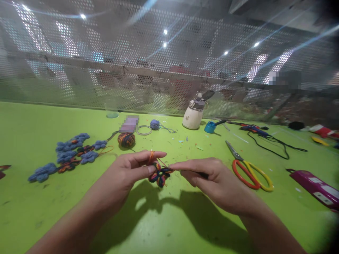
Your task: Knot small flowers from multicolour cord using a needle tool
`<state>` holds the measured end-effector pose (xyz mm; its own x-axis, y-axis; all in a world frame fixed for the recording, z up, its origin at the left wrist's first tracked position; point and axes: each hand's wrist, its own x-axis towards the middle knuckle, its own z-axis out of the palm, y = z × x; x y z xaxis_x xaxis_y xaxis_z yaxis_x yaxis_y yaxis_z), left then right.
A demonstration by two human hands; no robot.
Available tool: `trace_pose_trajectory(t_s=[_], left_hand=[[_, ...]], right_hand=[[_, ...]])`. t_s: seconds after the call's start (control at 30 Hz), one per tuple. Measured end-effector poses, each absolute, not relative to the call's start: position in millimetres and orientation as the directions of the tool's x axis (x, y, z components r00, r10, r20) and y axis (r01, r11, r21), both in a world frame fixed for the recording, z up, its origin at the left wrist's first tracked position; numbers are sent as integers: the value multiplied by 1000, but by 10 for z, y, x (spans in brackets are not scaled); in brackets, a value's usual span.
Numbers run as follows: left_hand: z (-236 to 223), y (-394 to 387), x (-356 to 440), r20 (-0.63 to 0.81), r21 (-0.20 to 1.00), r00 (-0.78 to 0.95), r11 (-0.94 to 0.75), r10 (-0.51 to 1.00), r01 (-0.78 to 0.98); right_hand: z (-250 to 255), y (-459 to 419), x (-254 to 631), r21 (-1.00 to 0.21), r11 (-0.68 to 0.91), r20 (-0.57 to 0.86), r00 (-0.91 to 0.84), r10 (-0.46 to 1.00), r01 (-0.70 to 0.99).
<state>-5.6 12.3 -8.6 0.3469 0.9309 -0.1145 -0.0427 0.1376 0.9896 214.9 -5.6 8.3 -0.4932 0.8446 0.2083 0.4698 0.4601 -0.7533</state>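
Note:
My left hand (135,169) pinches a small multicoloured crochet flower (160,179) between thumb and fingers, above the green table. Orange yarn (152,156) is wrapped around its raised index finger and runs down to the flower. Closed around a crochet hook, my right hand (209,173) has its index finger stretched along the tool toward the flower's right edge. Part of the hook's dark handle (202,174) shows below the fingers; its tip is hard to make out. Behind the left hand lies a ball of dark and orange yarn (126,140).
Joined blue and multicoloured crochet flowers (66,155) lie at left. Scissors (249,173) and a purple power strip (317,187) are at right. Farther back stand a white bottle (192,116), a blue pot (210,127), a blue yarn ball (154,124) and a glue gun (254,130).

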Motion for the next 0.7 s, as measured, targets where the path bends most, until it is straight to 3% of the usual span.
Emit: trace_pose_trajectory(t_s=[0.3, 0.7], left_hand=[[-120, 122, -64, -63, 995, 362, 86, 930, -48], [-93, 117, -57, -107, 989, 327, 134, 939, -60]], right_hand=[[85, -74, 2147, -747, 458, 206, -488, 848, 482], [86, -71, 2116, -823, 349, 148, -425, 893, 447]])
